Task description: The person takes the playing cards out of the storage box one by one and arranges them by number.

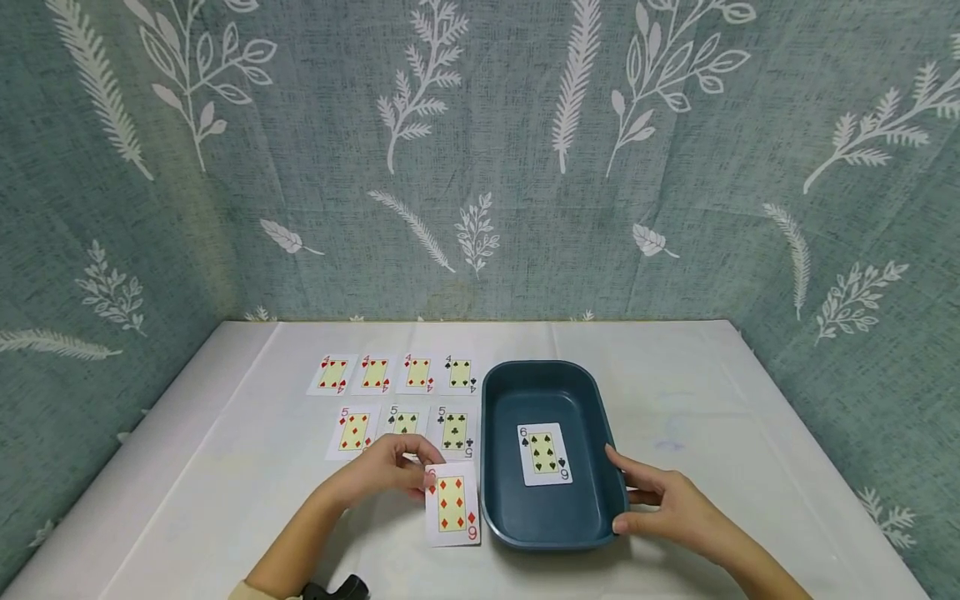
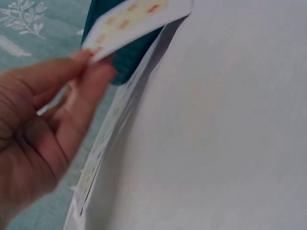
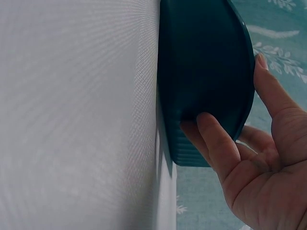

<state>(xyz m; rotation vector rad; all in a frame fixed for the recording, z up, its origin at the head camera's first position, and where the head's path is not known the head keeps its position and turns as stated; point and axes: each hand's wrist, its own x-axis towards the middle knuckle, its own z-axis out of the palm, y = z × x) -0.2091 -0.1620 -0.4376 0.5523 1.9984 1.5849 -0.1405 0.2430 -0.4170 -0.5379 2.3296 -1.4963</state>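
My left hand (image 1: 390, 468) pinches a six of diamonds playing card (image 1: 452, 503) between thumb and fingers, close to the tray's left side. In the left wrist view the card (image 2: 129, 26) is tilted, with its corner between the fingertips. On the right, my right hand (image 1: 667, 504) holds the side of a dark blue tray (image 1: 540, 533), its thumb near the front corner and its fingers along the outer wall. Inside the tray lies a six of spades (image 1: 544, 454), face up. The right wrist view shows fingertips against the tray's wall (image 3: 206, 62).
Left of the tray, a back row of fours includes a four of spades (image 1: 459, 374). Before it lies a row of fives: diamonds (image 1: 355, 431), spades (image 1: 406, 421) and clubs (image 1: 453, 429). A white cloth (image 1: 750, 450) covers the table; patterned green fabric (image 1: 510, 167) surrounds it.
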